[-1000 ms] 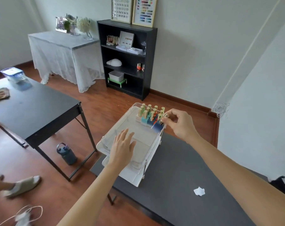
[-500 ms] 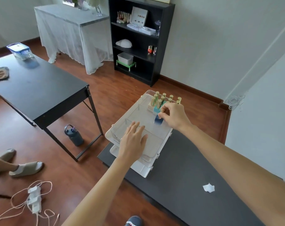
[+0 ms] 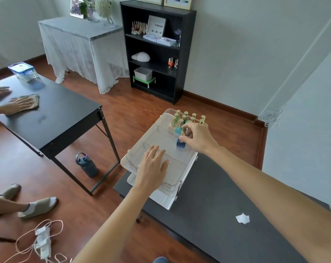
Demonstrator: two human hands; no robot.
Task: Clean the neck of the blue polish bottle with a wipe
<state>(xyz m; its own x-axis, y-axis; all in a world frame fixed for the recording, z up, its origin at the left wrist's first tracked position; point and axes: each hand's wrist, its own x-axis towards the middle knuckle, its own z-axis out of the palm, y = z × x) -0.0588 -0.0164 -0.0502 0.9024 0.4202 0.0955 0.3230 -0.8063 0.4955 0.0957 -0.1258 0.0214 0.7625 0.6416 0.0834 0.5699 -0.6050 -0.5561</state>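
Observation:
A clear plastic organiser tray [image 3: 134, 162] sits at the far left corner of my dark table. Several polish bottles with gold caps [image 3: 183, 118] stand at its far end. My right hand [image 3: 196, 138] pinches the cap of a blue polish bottle [image 3: 180, 146], which hangs just above the tray's middle section, apart from the others. My left hand [image 3: 152, 166] lies flat with spread fingers on the tray's near part. A crumpled white wipe [image 3: 242, 218] lies on the table to the right, away from both hands.
A second black table [image 3: 52, 118] stands to the left, where another person's hands press a cloth [image 3: 31, 102]. A dark water bottle [image 3: 87, 165] stands on the floor between the tables. A cable and adapter [image 3: 42, 242] lie on the floor. A black bookshelf [image 3: 157, 50] stands at the far wall.
My right hand has lifted the blue bottle out of the group and brought it toward me over the tray. The left hand has stayed on the tray. The camera has tilted.

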